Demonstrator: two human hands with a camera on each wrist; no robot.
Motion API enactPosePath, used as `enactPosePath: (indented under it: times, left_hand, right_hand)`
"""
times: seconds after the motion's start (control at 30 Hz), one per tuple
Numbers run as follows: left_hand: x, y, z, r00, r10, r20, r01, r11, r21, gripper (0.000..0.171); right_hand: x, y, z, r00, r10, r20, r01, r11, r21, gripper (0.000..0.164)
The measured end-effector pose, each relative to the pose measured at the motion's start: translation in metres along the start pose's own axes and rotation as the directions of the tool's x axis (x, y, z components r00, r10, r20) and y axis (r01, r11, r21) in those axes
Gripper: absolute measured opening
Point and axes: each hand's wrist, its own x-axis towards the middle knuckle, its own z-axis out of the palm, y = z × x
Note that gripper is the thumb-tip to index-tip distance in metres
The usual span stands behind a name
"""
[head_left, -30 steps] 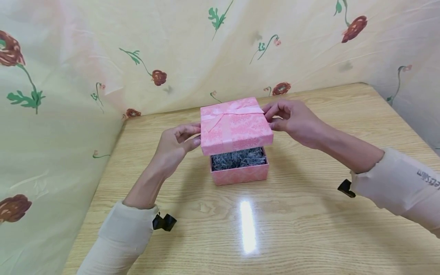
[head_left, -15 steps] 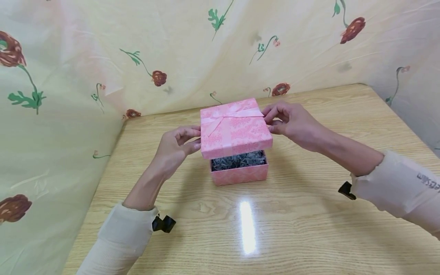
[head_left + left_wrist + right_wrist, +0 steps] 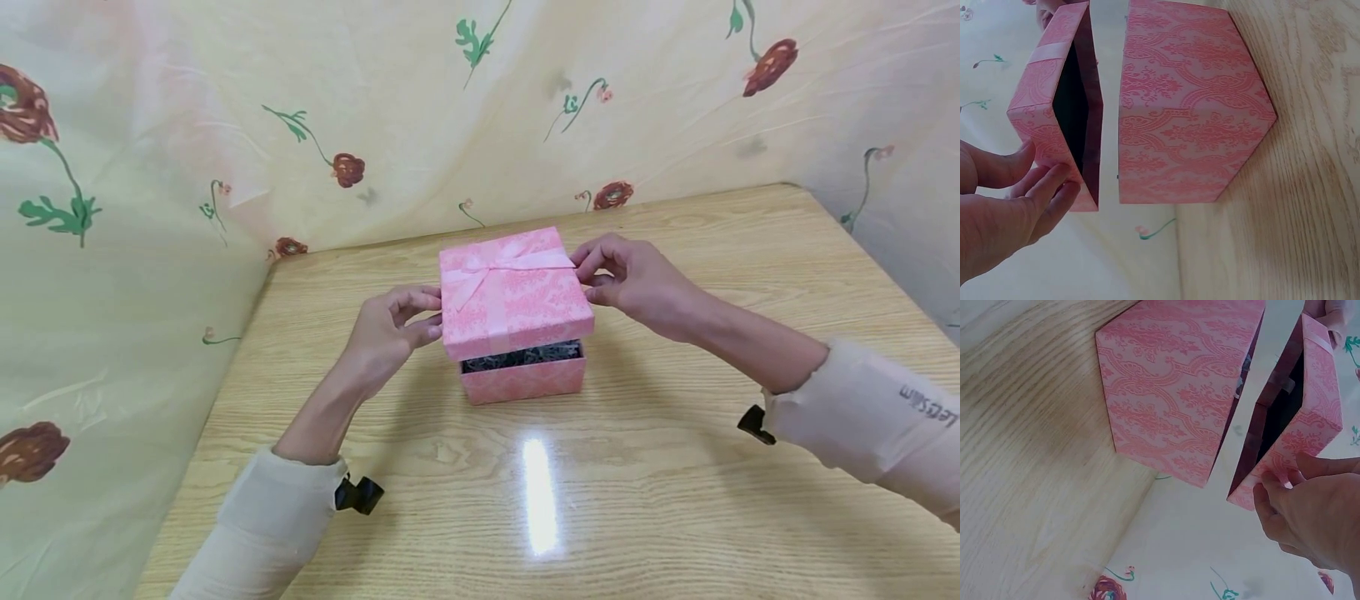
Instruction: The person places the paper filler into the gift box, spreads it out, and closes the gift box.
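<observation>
A pink patterned box lid [image 3: 517,287] with a pale ribbon and bow hangs level over a matching pink gift box [image 3: 525,382]. Dark shredded paper [image 3: 525,357] shows in the gap under the lid's front edge. My left hand [image 3: 390,333] holds the lid's left side between thumb and fingers. On the opposite side my right hand [image 3: 633,279] holds it the same way. Both wrist views show a strip of space between the lid [image 3: 1047,119] and the box [image 3: 1185,106]. The lid's dark inside [image 3: 1282,412] faces the box opening.
The box stands on a light wood-grain table [image 3: 645,500], toward its back edge. A pale floral cloth [image 3: 405,108] hangs behind and along the left side. A bright light reflection lies on the tabletop in front of the box.
Both hands have lowered the lid toward the box, so the gap at the front has narrowed and less of the shredded paper shows. The box has stayed in place.
</observation>
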Motion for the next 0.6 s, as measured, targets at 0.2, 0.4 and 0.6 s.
enactPosePath:
  times: [0.2,0.4,0.6]
  left_hand:
    - [0.0,-0.004,0.001,1.0,-0.008,0.012,0.008,1.0,-0.006,0.025]
    - [0.0,-0.007,0.004,1.0,-0.009,0.024,0.009,1.0,0.014,0.025]
    - [-0.002,-0.011,0.005,0.999,-0.01,0.046,0.01,1.0,-0.004,0.029]
  right_hand:
    - [-0.002,0.007,0.001,1.0,-0.001,0.016,0.001,1.0,-0.016,0.013]
    - [-0.004,0.013,0.003,1.0,-0.01,0.019,0.011,1.0,-0.02,0.013]
    - [-0.005,0.019,0.006,1.0,0.012,0.021,-0.011,1.0,-0.012,0.013]
